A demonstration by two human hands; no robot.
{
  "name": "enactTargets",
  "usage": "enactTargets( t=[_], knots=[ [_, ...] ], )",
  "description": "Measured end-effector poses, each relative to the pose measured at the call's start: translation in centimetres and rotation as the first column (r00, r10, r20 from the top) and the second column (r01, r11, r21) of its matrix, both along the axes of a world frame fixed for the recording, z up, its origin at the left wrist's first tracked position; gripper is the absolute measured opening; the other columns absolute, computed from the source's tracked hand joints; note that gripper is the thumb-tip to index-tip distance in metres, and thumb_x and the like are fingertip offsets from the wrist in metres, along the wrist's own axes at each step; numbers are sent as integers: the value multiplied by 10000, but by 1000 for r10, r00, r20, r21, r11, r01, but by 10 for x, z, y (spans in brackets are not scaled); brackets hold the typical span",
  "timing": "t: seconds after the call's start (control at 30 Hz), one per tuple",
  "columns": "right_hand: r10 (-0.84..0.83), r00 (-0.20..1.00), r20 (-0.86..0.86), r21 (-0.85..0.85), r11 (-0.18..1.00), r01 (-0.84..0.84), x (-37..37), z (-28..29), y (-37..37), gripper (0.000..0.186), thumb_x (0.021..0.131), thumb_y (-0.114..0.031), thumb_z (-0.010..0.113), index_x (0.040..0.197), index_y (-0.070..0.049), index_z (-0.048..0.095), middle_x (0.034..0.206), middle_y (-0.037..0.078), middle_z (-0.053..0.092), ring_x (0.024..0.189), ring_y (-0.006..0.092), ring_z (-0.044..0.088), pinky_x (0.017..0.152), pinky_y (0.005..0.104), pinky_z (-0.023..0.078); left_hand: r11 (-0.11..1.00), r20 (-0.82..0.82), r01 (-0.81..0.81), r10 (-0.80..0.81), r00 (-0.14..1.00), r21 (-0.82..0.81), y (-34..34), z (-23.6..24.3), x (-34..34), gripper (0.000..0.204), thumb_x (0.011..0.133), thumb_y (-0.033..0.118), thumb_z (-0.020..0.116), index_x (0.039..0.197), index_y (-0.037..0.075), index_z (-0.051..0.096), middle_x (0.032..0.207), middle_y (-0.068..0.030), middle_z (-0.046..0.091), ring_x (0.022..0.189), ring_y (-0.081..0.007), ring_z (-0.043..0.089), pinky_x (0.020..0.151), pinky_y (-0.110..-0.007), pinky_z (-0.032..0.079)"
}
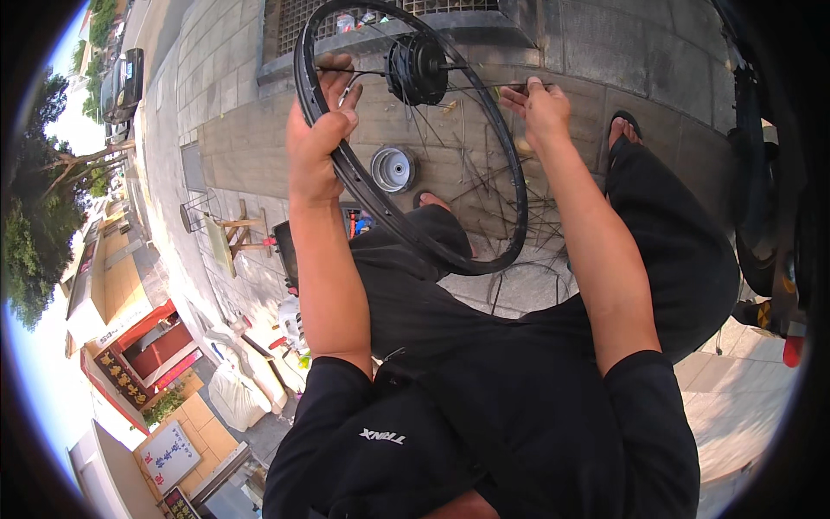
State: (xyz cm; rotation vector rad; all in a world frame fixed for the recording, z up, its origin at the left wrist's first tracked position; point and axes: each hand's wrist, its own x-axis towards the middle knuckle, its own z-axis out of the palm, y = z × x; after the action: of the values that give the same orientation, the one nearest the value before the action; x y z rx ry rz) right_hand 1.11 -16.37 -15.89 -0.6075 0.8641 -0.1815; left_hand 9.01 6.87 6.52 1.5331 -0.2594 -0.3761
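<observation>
A black bicycle wheel rim (521,201) is held up at a tilt before me, with a black hub (417,71) inside its upper part. My left hand (322,147) is closed round the rim's left side, its fingers reaching through toward the hub's axle and cable. To the right of the rim, my right hand (545,111) pinches the outer end of a thin dark spoke (475,87) that runs toward the hub. A few other spokes hang from the hub at loose angles. Whether they join the rim cannot be made out.
Many loose spokes (488,195) lie scattered on the paving below the rim. Near them sits a silver round metal part (393,168). At left are a wooden stool (238,235) and a dark tool tray (284,251). A framed metal grate (303,30) lies ahead.
</observation>
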Motion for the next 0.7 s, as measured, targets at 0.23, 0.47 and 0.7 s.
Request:
enactTargets(
  t=[0.23, 0.47, 0.7],
  knots=[
    [-49, 999, -12, 105, 993, 50, 2, -17, 18, 220, 1118, -114, 478, 1212, 62, 385, 1104, 214, 632, 951, 369, 748, 858, 498, 657, 999, -36, 0, -2, 999, -38, -5, 4, 5, 758, 769, 73, 643, 1496, -48, 467, 1511, -183, 533, 1471, -325, 471, 1272, -549, 285],
    [-89, 996, -27, 142, 986, 92, 2, -23, 28, 215, 1119, -112, 479, 1208, 62, 389, 1119, 240, 637, 973, 395, 750, 876, 508, 650, 1000, -20, -23, 23, 1000, -3, -12, 7, 4, 768, 765, 75, 603, 1500, -76, 439, 1506, -246, 508, 1500, -373, 429, 1276, -550, 295],
    [3, 977, 214, 8, 1000, -5, 2, -30, 30, 186, 1123, -160, 533, 1154, 23, 512, 1109, 210, 701, 1007, 347, 757, 902, 471, 636, 998, -24, -59, 59, 998, -5, -14, 5, 0, 768, 763, 63, 599, 1501, -70, 435, 1506, -231, 506, 1500, -375, 420, 1271, -554, 290]
  ],
)
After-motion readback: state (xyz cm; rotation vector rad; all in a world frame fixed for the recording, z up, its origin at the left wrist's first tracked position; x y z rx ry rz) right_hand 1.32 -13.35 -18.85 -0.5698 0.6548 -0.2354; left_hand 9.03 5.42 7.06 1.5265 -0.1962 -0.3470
